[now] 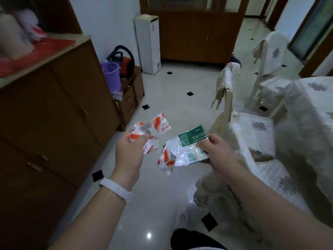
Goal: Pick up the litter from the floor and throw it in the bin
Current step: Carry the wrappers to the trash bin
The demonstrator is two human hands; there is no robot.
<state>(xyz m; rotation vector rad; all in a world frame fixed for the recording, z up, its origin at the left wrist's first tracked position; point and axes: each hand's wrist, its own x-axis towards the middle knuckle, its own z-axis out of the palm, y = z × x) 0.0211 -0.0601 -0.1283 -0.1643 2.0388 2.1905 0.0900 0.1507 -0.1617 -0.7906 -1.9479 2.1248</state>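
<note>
Currently both my hands grip litter: left hand (128, 150) pinches red-white wrapper (153, 131), right hand (216, 150) pinches green-labelled wrapper (187, 150), purple bin (111, 76) well apart.

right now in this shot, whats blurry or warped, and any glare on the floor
Head view: dim overall; the wrappers in the left hand and right hand are fairly sharp; the top-left shelf clutter is blurred; wide-angle bends the cabinet; small glare spots on the glossy floor.

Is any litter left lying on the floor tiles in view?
No: the floor shows only bare tiles, and the wrappers are held, one in the left hand, others in the right hand.
</note>
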